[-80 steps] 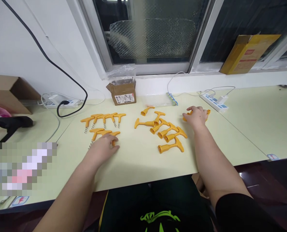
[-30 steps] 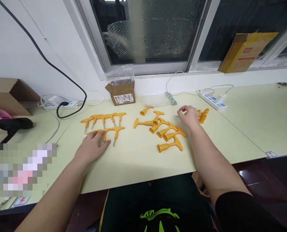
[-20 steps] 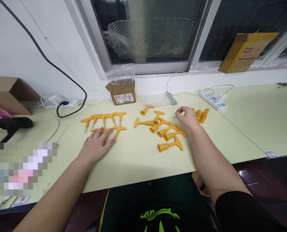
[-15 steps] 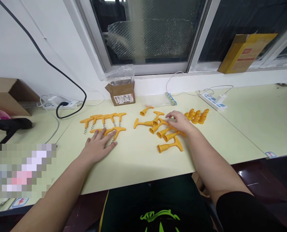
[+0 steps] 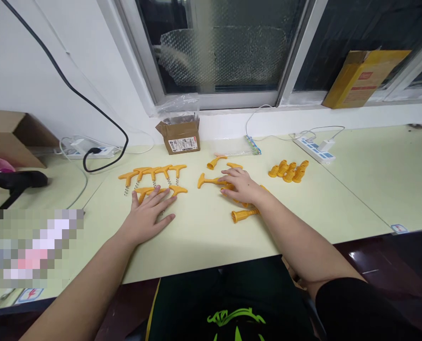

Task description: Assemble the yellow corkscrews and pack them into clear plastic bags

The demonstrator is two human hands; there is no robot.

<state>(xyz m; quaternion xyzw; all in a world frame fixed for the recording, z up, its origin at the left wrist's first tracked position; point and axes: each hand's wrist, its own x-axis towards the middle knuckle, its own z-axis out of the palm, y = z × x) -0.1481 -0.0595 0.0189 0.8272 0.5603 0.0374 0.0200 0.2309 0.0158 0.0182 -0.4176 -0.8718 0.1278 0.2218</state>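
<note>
My left hand rests over the front row of yellow T-handled corkscrews, its fingers spread and partly covering them. One corkscrew handle shows beyond its fingertips. Behind them, a row of similar corkscrews lies with bare metal spirals toward me. On the right, my right hand is stretched over a cluster of yellow corkscrews with sleeves on, hiding most of them; whether it touches them I cannot tell. A sleeved corkscrew lies just in front of it, and another lies behind.
Several loose yellow sleeves stand at the right. A small cardboard box and a clear plastic bag are by the wall. Power strips with cables lie at the back. A black cable hangs at the left.
My right hand has moved left from the cluster's right side to over its middle, covering more corkscrews. My left hand's fingers have shifted slightly, over the front row still.
</note>
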